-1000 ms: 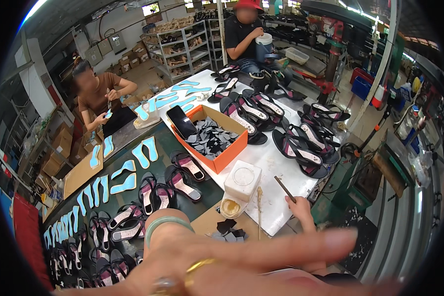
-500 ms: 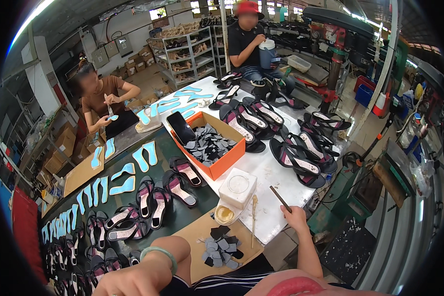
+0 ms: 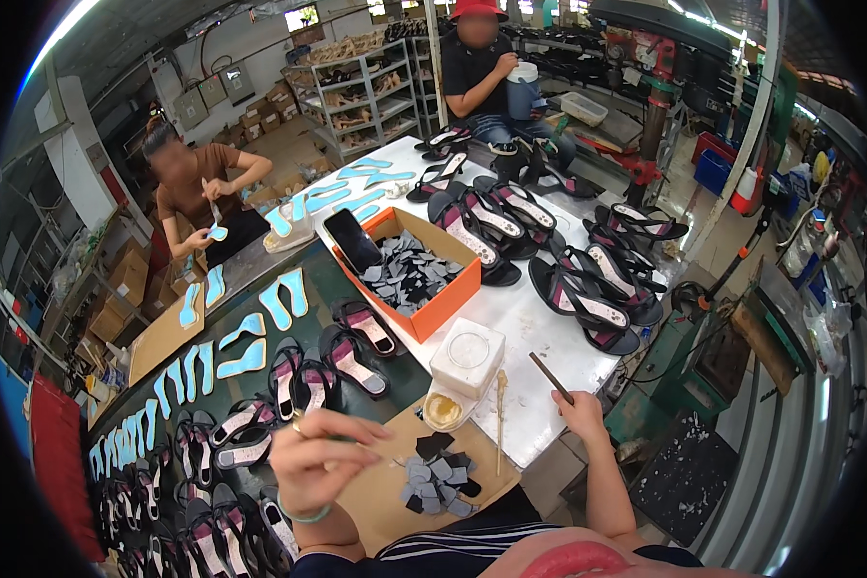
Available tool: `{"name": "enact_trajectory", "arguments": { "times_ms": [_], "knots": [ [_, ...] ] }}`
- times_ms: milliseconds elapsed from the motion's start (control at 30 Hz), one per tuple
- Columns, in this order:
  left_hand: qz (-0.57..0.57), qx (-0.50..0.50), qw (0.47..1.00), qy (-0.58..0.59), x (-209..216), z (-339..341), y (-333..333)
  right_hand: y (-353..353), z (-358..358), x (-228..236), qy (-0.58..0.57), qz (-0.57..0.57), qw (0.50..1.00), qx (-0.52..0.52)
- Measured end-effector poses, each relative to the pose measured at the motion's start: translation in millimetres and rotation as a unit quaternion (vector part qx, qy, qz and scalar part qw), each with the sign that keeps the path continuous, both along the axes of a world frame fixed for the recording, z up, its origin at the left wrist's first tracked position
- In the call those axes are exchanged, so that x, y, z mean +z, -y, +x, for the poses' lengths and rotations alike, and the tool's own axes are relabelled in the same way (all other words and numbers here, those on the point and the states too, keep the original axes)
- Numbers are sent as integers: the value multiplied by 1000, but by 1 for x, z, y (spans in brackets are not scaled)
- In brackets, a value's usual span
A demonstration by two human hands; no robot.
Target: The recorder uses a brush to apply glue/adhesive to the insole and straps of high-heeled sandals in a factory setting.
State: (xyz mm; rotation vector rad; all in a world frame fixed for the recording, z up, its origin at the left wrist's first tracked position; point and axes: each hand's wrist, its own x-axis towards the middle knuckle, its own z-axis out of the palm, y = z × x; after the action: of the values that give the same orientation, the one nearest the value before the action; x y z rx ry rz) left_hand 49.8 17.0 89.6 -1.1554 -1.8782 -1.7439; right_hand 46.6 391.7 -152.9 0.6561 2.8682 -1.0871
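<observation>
My left hand [image 3: 323, 460], with a ring on one finger and a pale green bangle at the wrist, hovers over the left edge of a cardboard sheet [image 3: 380, 501]. Its fingers are loosely bent and apart, and I see nothing in them. Grey and black small patches [image 3: 441, 482] lie heaped on the cardboard to its right. My right hand [image 3: 582, 414] is closed round a thin flat stick [image 3: 550, 377] that points up and left above the white table. Between the hands, a dish of yellowish paste [image 3: 442, 411] sits in front of a white block-shaped container [image 3: 466, 357].
Sandals [image 3: 303, 378] crowd the green surface at left, with blue insoles [image 3: 244, 345] behind them. An orange box [image 3: 450, 302] holds more patches and a phone [image 3: 353, 239]. More sandals [image 3: 597, 279] stand on the white table [image 3: 539, 424]. Two people sit across; one works on an insole.
My left hand has risen from the lower left, moving forward and right to the cardboard's edge, its fingers opening. The right hand still grips the stick, barely shifted.
</observation>
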Motion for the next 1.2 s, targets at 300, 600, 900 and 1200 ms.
{"name": "enact_trajectory", "arguments": {
  "times_ms": [300,600,900,1200],
  "knots": [
    [118,366,919,82,-32,-18,62,1,-2,4,9,32,999,12],
    [22,325,882,340,-139,-71,76,1,-6,4,19,49,998,29],
    [-303,157,889,305,-221,-122,-21,1,-9,5,29,39,999,22],
    [-618,186,734,213,-274,-199,-45,3,-3,1,-4,40,999,21]
  ]
}}
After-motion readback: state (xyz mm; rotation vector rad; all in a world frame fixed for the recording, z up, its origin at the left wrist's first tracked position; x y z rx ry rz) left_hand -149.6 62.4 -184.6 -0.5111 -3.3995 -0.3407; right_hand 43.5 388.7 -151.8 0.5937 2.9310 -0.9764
